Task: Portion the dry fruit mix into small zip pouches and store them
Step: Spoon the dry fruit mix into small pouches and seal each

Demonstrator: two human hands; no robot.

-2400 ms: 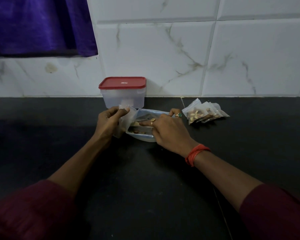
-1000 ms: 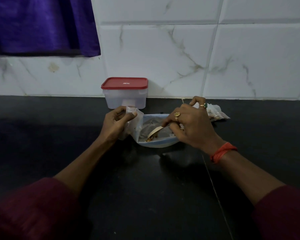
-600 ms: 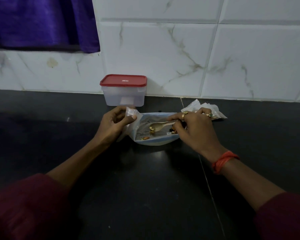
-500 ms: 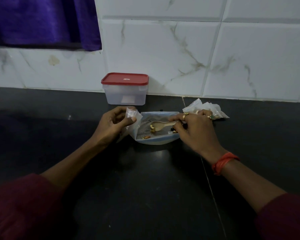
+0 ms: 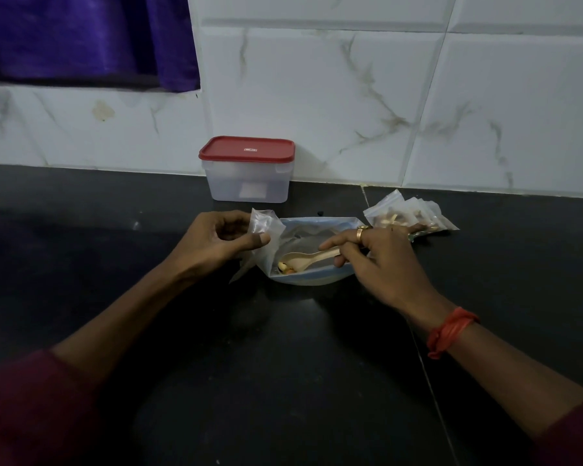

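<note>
Tan spoon (image 5: 308, 258) lower in bag (image 5: 303, 235), right hand (image 5: 387, 260) still gripping

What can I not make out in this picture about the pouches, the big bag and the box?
All in the head view:
1. Number of filled pouches: they overlap, and the right hand covers their near edge.
2. Contents of the red-lidded box: frosted walls, dim light.
3. Mouth of the small pouch: the left hand pinches the crumpled plastic.
4. Mix left in the big bag: the spoon and the bag's folds hide it.
</note>
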